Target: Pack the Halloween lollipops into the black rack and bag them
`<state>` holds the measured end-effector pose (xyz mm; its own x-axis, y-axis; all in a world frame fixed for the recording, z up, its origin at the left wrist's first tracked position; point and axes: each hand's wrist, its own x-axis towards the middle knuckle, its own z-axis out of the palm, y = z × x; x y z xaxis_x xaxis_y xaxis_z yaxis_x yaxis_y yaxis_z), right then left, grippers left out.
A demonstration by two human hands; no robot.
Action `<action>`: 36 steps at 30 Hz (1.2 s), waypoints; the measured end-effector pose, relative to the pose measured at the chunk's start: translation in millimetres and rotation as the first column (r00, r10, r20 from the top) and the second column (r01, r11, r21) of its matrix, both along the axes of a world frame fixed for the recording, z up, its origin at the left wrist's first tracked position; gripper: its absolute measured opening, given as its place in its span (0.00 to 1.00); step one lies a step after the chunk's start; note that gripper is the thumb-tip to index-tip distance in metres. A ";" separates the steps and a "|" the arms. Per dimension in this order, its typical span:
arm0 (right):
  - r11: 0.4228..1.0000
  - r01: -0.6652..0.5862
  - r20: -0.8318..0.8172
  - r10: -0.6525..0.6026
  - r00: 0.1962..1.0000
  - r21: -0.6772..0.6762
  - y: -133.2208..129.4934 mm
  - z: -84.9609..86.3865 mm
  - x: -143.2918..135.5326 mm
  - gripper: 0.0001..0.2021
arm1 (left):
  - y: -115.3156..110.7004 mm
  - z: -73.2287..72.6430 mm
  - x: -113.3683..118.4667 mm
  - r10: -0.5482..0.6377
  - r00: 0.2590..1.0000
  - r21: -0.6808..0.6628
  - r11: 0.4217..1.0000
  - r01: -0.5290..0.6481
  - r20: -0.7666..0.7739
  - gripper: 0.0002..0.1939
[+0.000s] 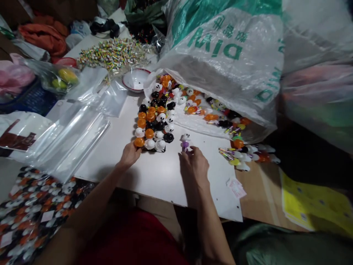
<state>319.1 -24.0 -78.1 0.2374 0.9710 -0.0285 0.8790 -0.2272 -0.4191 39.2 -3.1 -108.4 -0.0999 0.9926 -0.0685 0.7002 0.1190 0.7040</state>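
My right hand (196, 162) pinches the purple lower part of a small white-headed skull toy (185, 138) over the white table, right of the block of toys. My left hand (130, 155) is at the front left corner of that block, its fingers against an orange-headed toy (139, 142). The block (150, 125) holds several round heads in white, orange and black, packed side by side in rows, with a dark edge showing at its front.
A big white and green bag (209, 48) lies open behind, more toys spilling from its mouth. Clear plastic bags (68, 140) lie at left, near a red-rimmed bowl (135, 79). Loose toys (245, 156) rest at the right edge; packed toys (35, 209) fill the lower left.
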 end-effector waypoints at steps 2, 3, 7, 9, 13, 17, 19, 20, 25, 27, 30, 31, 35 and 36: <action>0.993 0.080 -0.011 -0.081 0.997 -0.085 16.1 2.1 -2.9 0.20 | 3.4 3.3 2.0 -0.030 0.999 0.032 0.999 0.032 -0.036 0.05; 0.990 0.089 -0.047 -0.095 0.994 -0.105 22.2 4.4 -4.4 0.17 | 3.0 4.5 2.5 -0.037 0.999 0.036 0.999 0.038 -0.039 0.05; 0.999 0.011 -0.503 0.011 0.864 0.042 13.7 9.4 -16.7 0.13 | -15.9 2.0 -0.5 -0.034 0.999 0.064 0.997 0.035 -0.006 0.06; 0.990 -0.010 -0.662 0.102 0.742 0.141 -5.5 3.6 -29.6 0.14 | -31.3 -1.9 -3.7 -0.036 0.999 0.087 0.996 0.034 0.022 0.10; 0.997 -0.020 -0.737 0.074 0.672 0.081 -34.1 -16.3 -57.6 0.15 | -52.4 -4.9 -7.7 -0.033 0.998 0.078 0.997 0.029 0.045 0.10; 0.995 -0.039 -0.710 0.096 0.697 0.097 -37.5 -26.5 -65.1 0.13 | -57.5 -4.7 -8.9 -0.022 0.999 0.056 0.998 0.021 0.033 0.08; 0.980 -0.134 -0.610 0.198 0.767 0.150 -38.7 -28.3 -61.9 0.11 | -59.1 -6.8 -10.5 -0.017 0.999 0.067 0.998 0.014 0.039 0.08; 0.967 -0.191 -0.557 0.254 0.791 0.169 -40.2 -29.2 -60.1 0.10 | -59.9 -8.5 -11.8 -0.024 0.999 0.075 0.997 0.020 0.042 0.07; 0.939 -0.271 -0.398 0.336 0.854 0.211 -43.3 -33.4 -61.1 0.10 | -57.7 -16.2 -16.5 -0.083 0.995 0.099 0.992 0.078 0.050 0.05; 0.932 -0.289 -0.369 0.353 0.860 0.218 -39.5 -32.8 -64.9 0.10 | -55.5 -14.7 -13.2 -0.076 0.996 0.088 0.994 0.071 0.055 0.06; 0.938 -0.269 -0.408 0.338 0.848 0.217 -39.0 -27.9 -69.0 0.09 | -57.3 -5.9 -6.6 -0.042 0.998 0.048 0.998 0.040 0.051 0.09; 0.945 -0.246 -0.436 0.318 0.842 0.213 -41.8 -26.3 -69.5 0.09 | -57.7 -2.0 -7.5 -0.054 0.997 0.026 0.998 0.052 0.060 0.09; 0.955 -0.207 -0.491 0.287 0.823 0.211 -60.3 -30.5 -65.9 0.10 | -43.0 17.6 -51.6 -0.254 0.965 0.027 0.967 0.253 0.068 0.14; 0.952 -0.204 -0.479 0.292 0.828 0.227 -64.6 -33.7 -64.4 0.10 | -35.6 23.6 -73.4 -0.242 0.970 0.070 0.968 0.241 0.004 0.15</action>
<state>254.7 -88.6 -111.7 -0.0165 0.9965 0.0824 0.5556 0.0776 -0.8278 -34.3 -38.6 -84.8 0.1440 0.9896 0.0010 0.6931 -0.1016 0.7136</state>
